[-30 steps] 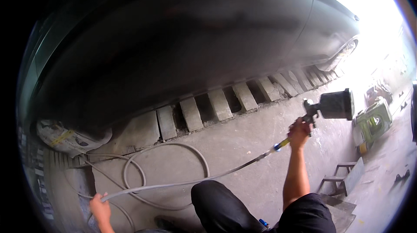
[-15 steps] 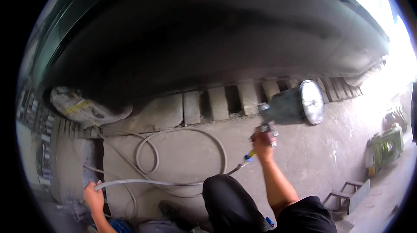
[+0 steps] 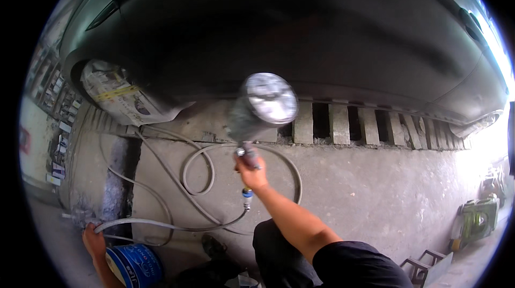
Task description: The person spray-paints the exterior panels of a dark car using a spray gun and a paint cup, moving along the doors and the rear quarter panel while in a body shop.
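Observation:
My right hand (image 3: 252, 174) is closed around the grip of a spray gun (image 3: 247, 155), in front of the car's lower side. A large cup (image 3: 271, 99) tops the gun, tilted with its pale, shiny round end toward me and blurred by motion. Below my fist, a blue-collared coupling (image 3: 247, 198) joins the gun to a grey air hose (image 3: 161, 224). At the lower left, my left hand (image 3: 94, 241) is closed on that hose, away from the gun. The dark car side (image 3: 343, 46) fills the upper view; the gun's nozzle is hard to make out.
Paper and yellow tape cover the car's left wheel (image 3: 120, 92). Hose loops (image 3: 212, 178) lie on the concrete floor (image 3: 343, 191). A slatted channel (image 3: 339, 124) runs along the car. Near my left forearm stands a blue bucket (image 3: 142, 264); a green machine (image 3: 475, 221) and metal stand (image 3: 429, 269) are at right.
My right hand has swung the spray gun left, and its cup now tilts up toward me. My left hand stays on the hose. The view has shifted, showing more of the blue bucket.

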### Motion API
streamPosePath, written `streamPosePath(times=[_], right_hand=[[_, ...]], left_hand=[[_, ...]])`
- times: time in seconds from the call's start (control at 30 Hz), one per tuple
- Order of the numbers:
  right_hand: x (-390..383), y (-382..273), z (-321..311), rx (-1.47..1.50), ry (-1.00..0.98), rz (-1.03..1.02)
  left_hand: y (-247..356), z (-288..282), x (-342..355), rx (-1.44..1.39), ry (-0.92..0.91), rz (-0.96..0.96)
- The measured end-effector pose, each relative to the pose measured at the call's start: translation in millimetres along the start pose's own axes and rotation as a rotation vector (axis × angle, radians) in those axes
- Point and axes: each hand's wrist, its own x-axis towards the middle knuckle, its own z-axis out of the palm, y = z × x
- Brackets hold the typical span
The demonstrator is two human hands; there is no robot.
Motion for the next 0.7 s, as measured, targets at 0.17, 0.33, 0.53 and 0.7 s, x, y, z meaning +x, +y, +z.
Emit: streamPosePath(times=[0.17,0.33,0.53,0.7], right_hand=[[-33,-49,-155,-0.224,0.359,-0.039],[-86,-92,-335,0.006,0.761,-0.252],[-142,-174,-475,-0.079,1.266,-0.312],[-137,-184,-509,-0.089,1.366,-0.283]], left_hand=[[73,10,5,-0.093,0.021,0.125],[184,20,-4,-0.158,-0.009,0.244],[291,9,-26,-0.255,-0.078,0.388],[309,10,-36,-0.293,-0.063,0.494]])
